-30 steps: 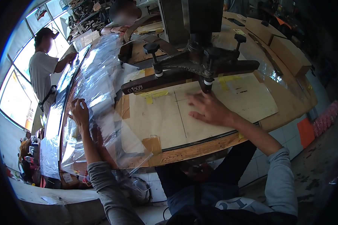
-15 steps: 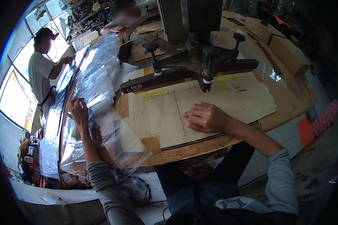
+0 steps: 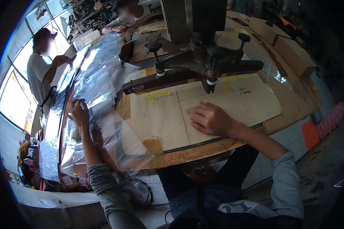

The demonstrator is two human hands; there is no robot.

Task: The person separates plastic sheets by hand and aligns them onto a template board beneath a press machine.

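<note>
My left hand [image 3: 79,112] is over the clear plastic sheets [image 3: 97,89] at the left of the table, its fingers bent; whether it pinches the plastic cannot be made out. My right hand [image 3: 210,119] rests on the pale board [image 3: 156,122], right of a drawn line, with its fingers curled and their tips partly blurred. Whatever those fingers may hold is hidden. Above the board hangs a dark metal press head [image 3: 197,63] with a long bar. Yellow tape [image 3: 156,95] and brown tape [image 3: 154,147] lie on the board.
A person [image 3: 42,68] stands at the left by a long shiny sheet [image 3: 67,89]. Another person's hands [image 3: 120,28] are at the table's far side. Cardboard boxes [image 3: 294,55] stand at the back right. The wooden table edge [image 3: 195,152] runs before my legs.
My right hand has lifted and turned slightly, its fingers more blurred. My left hand has barely shifted. The standing person's arm has risen, and the far person's head has moved.
</note>
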